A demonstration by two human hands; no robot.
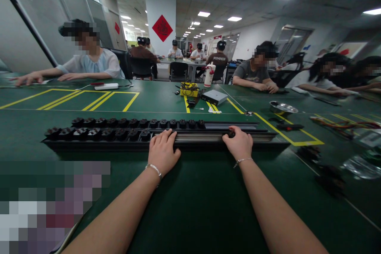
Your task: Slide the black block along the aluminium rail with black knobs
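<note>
Two long black tracks (198,137) with silvery channels lie side by side across the green table. Several small black blocks with raised tops (121,133) line the left part of the front track. A second row of similar black blocks (153,123) sits in the back track. My left hand (163,150) rests over the front track, just right of its last visible block, with fingers stretched forward and the thumb apart. Farther right, my right hand (240,145) pinches a small black block (231,133) at the front track's channel. Its fingers partly hide that block.
Beyond the tracks stand a yellow box (189,89) with cables, a grey box (214,97) and a white bottle (210,75). To the right are a metal bowl (283,107), loose black parts (330,178), wires (342,124) and clear plastic (363,165). Other people sit around the table.
</note>
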